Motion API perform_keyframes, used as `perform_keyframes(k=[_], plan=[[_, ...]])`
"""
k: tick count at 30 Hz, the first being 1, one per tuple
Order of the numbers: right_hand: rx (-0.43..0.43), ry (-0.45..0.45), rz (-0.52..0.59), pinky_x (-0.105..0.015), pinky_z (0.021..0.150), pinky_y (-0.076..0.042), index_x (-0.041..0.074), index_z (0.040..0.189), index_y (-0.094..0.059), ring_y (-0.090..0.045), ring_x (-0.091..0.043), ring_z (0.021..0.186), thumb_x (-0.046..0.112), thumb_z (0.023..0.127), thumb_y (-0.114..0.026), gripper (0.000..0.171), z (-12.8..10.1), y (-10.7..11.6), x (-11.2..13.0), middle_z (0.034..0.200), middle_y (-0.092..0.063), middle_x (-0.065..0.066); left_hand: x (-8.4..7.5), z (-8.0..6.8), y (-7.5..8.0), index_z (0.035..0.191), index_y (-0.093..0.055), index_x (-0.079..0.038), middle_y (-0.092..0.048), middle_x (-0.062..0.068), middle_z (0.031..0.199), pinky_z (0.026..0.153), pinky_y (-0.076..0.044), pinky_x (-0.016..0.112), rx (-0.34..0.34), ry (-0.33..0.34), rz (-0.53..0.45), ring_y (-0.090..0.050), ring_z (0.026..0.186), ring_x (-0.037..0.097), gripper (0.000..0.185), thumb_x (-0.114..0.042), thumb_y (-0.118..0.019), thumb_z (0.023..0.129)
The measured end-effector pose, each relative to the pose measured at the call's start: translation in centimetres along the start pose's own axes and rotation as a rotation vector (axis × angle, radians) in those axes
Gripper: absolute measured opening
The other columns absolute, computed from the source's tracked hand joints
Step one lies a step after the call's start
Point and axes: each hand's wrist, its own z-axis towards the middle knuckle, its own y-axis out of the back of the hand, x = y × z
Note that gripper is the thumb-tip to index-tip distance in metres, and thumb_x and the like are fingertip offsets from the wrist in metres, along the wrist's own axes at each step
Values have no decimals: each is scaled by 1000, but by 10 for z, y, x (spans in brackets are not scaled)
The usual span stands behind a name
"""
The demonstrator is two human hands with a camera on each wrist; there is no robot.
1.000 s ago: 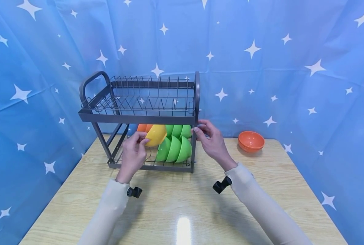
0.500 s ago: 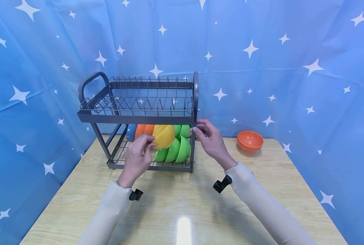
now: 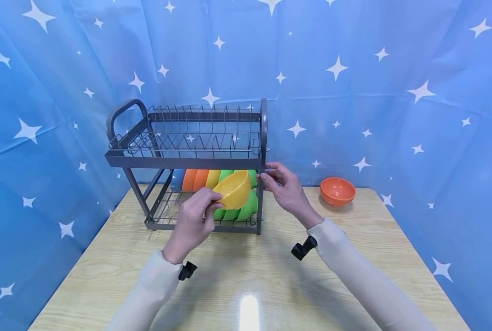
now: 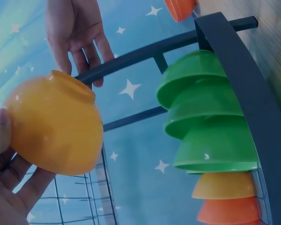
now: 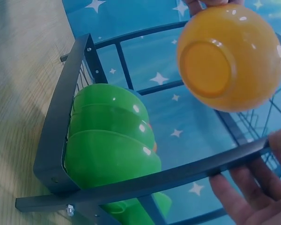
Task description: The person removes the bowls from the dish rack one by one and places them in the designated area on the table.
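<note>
- A glossy yellow plastic bowl hangs in front of the lower tier of a grey 2-tier metal dish rack, pinched at its rim by the left hand.
- The right hand curls its fingers round the rack's front right post, bracing it.
- Done well, the bowl should clear the stacked green plastic bowls without knocking them.
- No brand or writing is legible.

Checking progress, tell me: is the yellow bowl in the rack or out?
Out: the left hand holds the yellow bowl in front of the rack.
</note>
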Motion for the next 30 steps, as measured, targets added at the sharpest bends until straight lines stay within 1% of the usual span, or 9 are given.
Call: perform_keyframes(k=[4, 6, 10, 13, 17, 22, 26, 28, 30], plan=[[18, 14, -14, -40, 97, -60, 11, 144, -52, -64, -32, 125, 27, 107, -57, 42, -2, 2, 1, 133, -67, -16, -7, 1, 0, 100, -64, -2, -66, 5, 89, 77, -62, 29, 26, -24, -12, -65, 83, 18, 13, 4, -72, 91], [25, 14, -32, -39, 99, -59, 12, 146, -51, -63, -30, 128, 29, 106, -57, 43, -4, 3, 3, 134, -67, -13, -10, 2, 0, 100, -64, -2, -66, 4, 90, 78, -61, 28, 40, -38, -17, -65, 83, 17, 13, 5, -71, 92], [36, -2, -97, -46, 110, -52, 19, 150, -47, -60, -27, 133, 38, 105, -58, 50, -9, 6, 8, 139, -64, -8, -17, 3, 1, 102, -64, -3, -67, 4, 93, 82, -62, 30, 67, -62, -22, -65, 86, 17, 11, 6, -66, 95], [27, 17, -138, -51, 114, -48, 23, 153, -44, -58, -27, 135, 40, 104, -59, 53, -15, 10, 14, 145, -60, -7, -20, 4, 1, 103, -64, -3, -68, 4, 94, 84, -62, 30, 80, -86, -18, -66, 88, 16, 10, 4, -64, 96], [-11, 116, -187, -52, 115, -46, 26, 153, -43, -55, -27, 138, 33, 104, -61, 52, -25, 19, 22, 152, -55, -5, -24, 7, 1, 102, -65, -4, -68, 3, 93, 82, -62, 29, 85, -128, -6, -66, 87, 15, 12, 5, -68, 94], [-23, 293, -300, -52, 118, -43, 18, 151, -48, -51, -23, 140, 20, 99, -69, 56, -41, 31, 32, 153, -53, -1, -28, 8, -2, 101, -65, -6, -69, 2, 95, 83, -62, 27, 116, -155, 4, -65, 87, 15, 17, 3, -74, 89], [48, 433, -364, -49, 118, -44, 17, 148, -52, -50, -20, 142, 12, 92, -76, 61, -51, 39, 40, 152, -54, 1, -29, 8, -4, 100, -66, -7, -69, 2, 97, 84, -61, 26, 138, -169, -4, -64, 87, 15, 14, 1, -74, 91], [100, 481, -408, -47, 117, -45, 21, 147, -53, -49, -18, 142, 13, 89, -79, 64, -55, 43, 44, 152, -55, 2, -29, 9, -5, 100, -67, -7, -70, 2, 98, 85, -61, 27, 141, -182, -9, -65, 89, 16, 15, 2, -74, 91], [157, 535, -440, -43, 117, -46, 21, 146, -54, -50, -18, 142, 14, 86, -82, 66, -59, 47, 47, 151, -55, 2, -30, 10, -6, 100, -67, -7, -71, 2, 99, 87, -61, 28, 142, -197, -12, -66, 91, 16, 17, 5, -74, 89]])
